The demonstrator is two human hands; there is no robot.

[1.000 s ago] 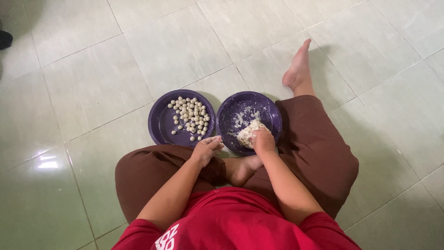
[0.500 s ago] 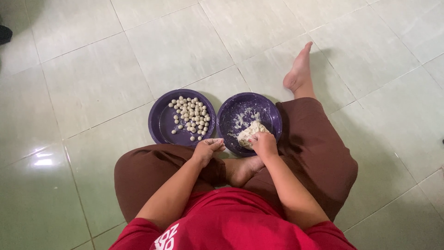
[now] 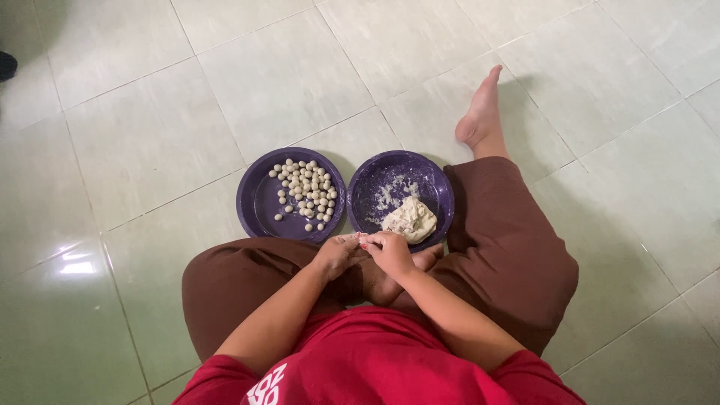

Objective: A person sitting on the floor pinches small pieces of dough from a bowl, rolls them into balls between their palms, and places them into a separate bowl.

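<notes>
On the tiled floor (image 3: 150, 150), the left purple plate (image 3: 259, 202) holds small dough balls (image 3: 306, 191). The left hand (image 3: 335, 255) and right hand (image 3: 388, 251) meet fingertip to fingertip; whatever they pinch is hidden. The dough lump (image 3: 410, 219) sits at the right plate's (image 3: 431, 184) near edge.

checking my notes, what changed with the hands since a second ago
The right hand came off the dough and drew back to meet the left hand over the lap; whether they pinch a piece is unclear. Both plates, the balls and the dough stayed put.
</notes>
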